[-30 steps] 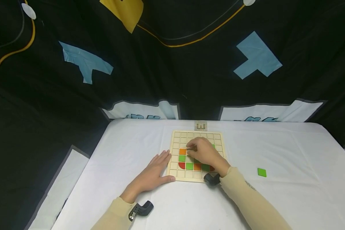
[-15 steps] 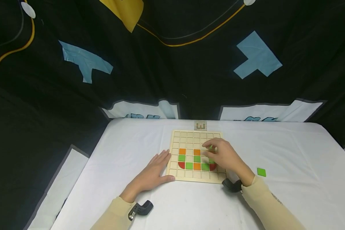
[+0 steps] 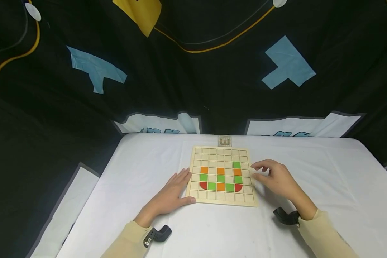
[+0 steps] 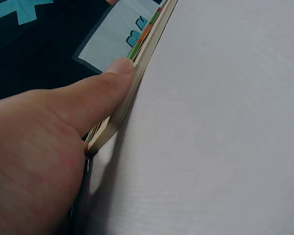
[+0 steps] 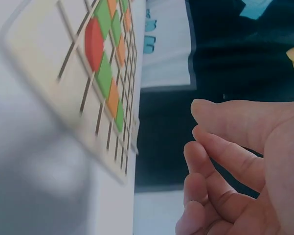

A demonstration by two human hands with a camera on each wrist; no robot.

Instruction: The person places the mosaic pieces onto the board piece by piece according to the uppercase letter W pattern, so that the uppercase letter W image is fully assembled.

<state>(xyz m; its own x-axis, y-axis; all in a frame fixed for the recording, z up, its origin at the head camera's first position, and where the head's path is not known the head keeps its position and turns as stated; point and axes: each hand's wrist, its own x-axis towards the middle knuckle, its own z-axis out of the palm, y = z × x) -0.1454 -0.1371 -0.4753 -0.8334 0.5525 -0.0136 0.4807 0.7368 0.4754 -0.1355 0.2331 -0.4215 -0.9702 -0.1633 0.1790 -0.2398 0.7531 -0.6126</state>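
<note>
A square wooden grid board [image 3: 209, 197] lies on the white table. Orange tiles [image 3: 220, 171], green tiles [image 3: 237, 165] and rounded red tiles [image 3: 238, 187] fill some cells, forming three upright columns joined along the bottom; the right column is the tallest. My left hand [image 3: 171, 193] rests with straight fingers at the board's left edge, thumb at the front corner; the left wrist view shows the thumb [image 4: 98, 90] against the board's side. To the right of the board hovers my right hand [image 3: 274, 177], fingers loosely bent, thumb and fingertips apart, holding nothing.
A small card with a grid pattern [image 3: 224, 141] lies behind the board, near the table's far edge. The white tablecloth [image 3: 329, 172] extends to both sides. A black curtain [image 3: 193, 89] with blue and yellow patches hangs behind the table.
My right hand has moved right, off the board, uncovering the middle and right tile columns. It now hides the loose green tile seen earlier on the table. The left hand stays put.
</note>
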